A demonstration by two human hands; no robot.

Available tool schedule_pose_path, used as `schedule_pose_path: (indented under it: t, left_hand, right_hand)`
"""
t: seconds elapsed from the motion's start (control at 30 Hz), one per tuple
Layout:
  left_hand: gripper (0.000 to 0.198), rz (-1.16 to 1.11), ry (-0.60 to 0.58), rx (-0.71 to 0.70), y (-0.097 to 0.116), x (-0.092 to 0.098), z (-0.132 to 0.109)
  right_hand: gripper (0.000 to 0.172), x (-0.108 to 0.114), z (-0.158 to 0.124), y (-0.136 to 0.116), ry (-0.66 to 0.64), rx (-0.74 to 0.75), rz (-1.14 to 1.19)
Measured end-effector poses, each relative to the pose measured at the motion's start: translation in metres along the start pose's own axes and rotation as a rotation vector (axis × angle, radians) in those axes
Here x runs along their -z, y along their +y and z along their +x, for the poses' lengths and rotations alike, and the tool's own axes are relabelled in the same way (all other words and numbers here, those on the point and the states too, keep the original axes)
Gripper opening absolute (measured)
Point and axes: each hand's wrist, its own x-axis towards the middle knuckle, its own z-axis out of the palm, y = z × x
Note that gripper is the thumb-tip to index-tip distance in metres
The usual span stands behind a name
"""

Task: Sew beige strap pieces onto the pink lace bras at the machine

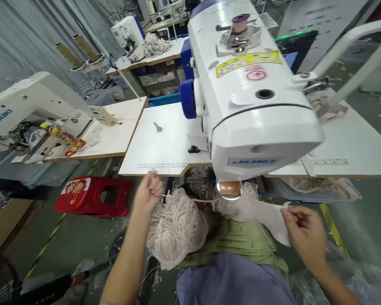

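My left hand (150, 191) is pinched on a thin strand of elastic trim (190, 199) just below the table's front edge. This strand runs right toward a pale lace piece (266, 216), whose end my right hand (305, 231) grips with closed fingers. A bundle of pinkish lace fabric (176, 228) lies in my lap beneath the left hand, over green cloth (241, 241). A white Juki sewing machine (247, 93) stands directly in front, above both hands.
The white sewing table (158, 144) carries a ruler strip along its front edge. Another Juki machine (28, 106) sits on a table at left. A red plastic stool (93, 195) lies on the floor. More lace sits in a bin (320, 188) under the table at right.
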Motion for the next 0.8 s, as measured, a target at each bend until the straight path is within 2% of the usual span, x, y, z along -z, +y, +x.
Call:
schedule_pose_path:
  t: [0.03,0.1,0.17,0.2,0.27,0.37,0.43,0.53,0.6,0.67,0.73,0.77,0.8]
  left_hand:
    - [0.034,0.038,-0.023,0.018,-0.017,-0.003,0.0]
    - [0.031,0.111,-0.098,0.071,-0.051,-0.01,-0.004]
    - [0.029,0.182,-0.191,0.133,-0.079,-0.019,-0.013]
    - [0.028,0.208,-0.233,0.164,-0.089,-0.024,-0.018]
    - [0.023,0.318,-0.32,0.179,-0.101,-0.031,-0.03]
    - [0.017,0.671,-0.488,0.028,-0.106,-0.038,-0.043]
    - [0.019,0.919,-0.583,-0.11,-0.107,-0.041,-0.047]
    - [0.023,1.135,-0.652,-0.208,-0.111,-0.042,-0.044]
    - [0.022,1.205,-0.655,-0.265,-0.116,-0.038,-0.038]
    - [0.017,1.142,-0.559,-0.311,-0.125,-0.03,-0.033]
    - [0.015,0.889,-0.479,-0.189,-0.139,-0.022,-0.032]
    - [0.017,0.738,-0.479,-0.073,-0.148,-0.019,-0.034]
    - [0.019,0.591,-0.529,0.075,-0.158,-0.017,-0.037]
  right_hand:
    - [0.036,-0.007,-0.003,0.007,-0.044,0.018,-0.025]
    - [0.03,-0.02,-0.007,0.009,-0.29,0.064,-0.074]
    - [0.028,-0.033,-0.008,-0.008,-0.567,0.095,-0.088]
    - [0.027,-0.039,-0.007,-0.02,-0.653,0.096,-0.085]
    - [0.029,-0.048,-0.002,-0.048,-0.729,0.068,-0.042]
    - [0.035,-0.054,0.006,-0.084,-0.754,0.043,0.067]
    - [0.038,-0.053,0.012,-0.099,-0.788,0.037,0.08]
    - [0.03,-0.049,0.021,-0.109,-0.872,0.039,-0.005]
    - [0.021,-0.047,0.027,-0.106,-0.871,0.064,-0.045]
    - [0.014,-0.048,0.031,-0.095,-0.781,0.061,-0.032]
    - [0.013,-0.052,0.03,-0.078,-0.597,-0.006,0.043]
    - [0.015,-0.055,0.028,-0.069,-0.491,-0.053,0.09]
    - [0.017,-0.059,0.024,-0.061,-0.399,-0.092,0.131]
